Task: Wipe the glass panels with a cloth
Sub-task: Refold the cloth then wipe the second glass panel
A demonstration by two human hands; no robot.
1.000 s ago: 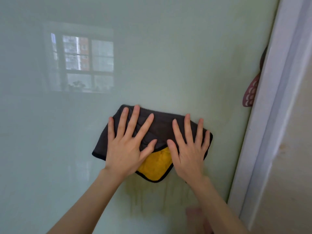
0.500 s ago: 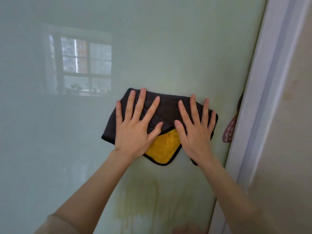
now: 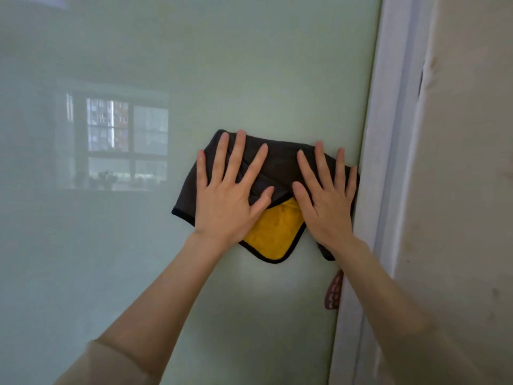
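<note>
A frosted, pale green glass panel (image 3: 249, 65) fills most of the view. A dark grey cloth (image 3: 277, 168) with a yellow underside folded out at the bottom lies flat against it. My left hand (image 3: 227, 195) presses on the cloth's left half with fingers spread. On the right half my right hand (image 3: 327, 201) does the same, its little finger close to the white frame (image 3: 383, 162). Both palms pin the cloth to the glass. The cloth's right edge reaches the frame.
A reflected window (image 3: 125, 140) shows on the glass to the left. A reddish-brown patterned object (image 3: 334, 294) shows at the panel's right edge below the cloth. Right of the white frame is a cream wall (image 3: 458, 190).
Both hands have slid the cloth up and to the right across the glass until it meets the frame. The yellowish streaks below it have dropped out of sight.
</note>
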